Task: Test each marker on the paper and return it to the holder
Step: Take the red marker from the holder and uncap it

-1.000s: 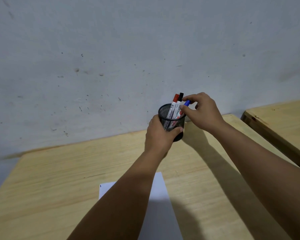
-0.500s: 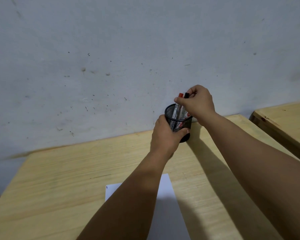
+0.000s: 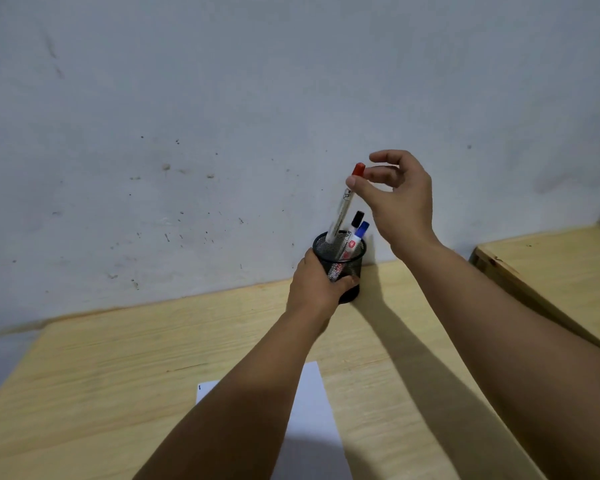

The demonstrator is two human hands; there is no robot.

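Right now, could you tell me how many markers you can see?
3: the red-capped marker pinched by the right hand, the black-capped marker and blue-capped marker standing inside the holder. More may be hidden.

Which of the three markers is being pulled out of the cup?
The red-capped marker: the right hand pinches it high, while the black-capped and blue-capped ones sit low.

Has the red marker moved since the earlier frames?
Yes. The red marker has risen against the holder rim, pinched by the right hand; its lower end remains inside.
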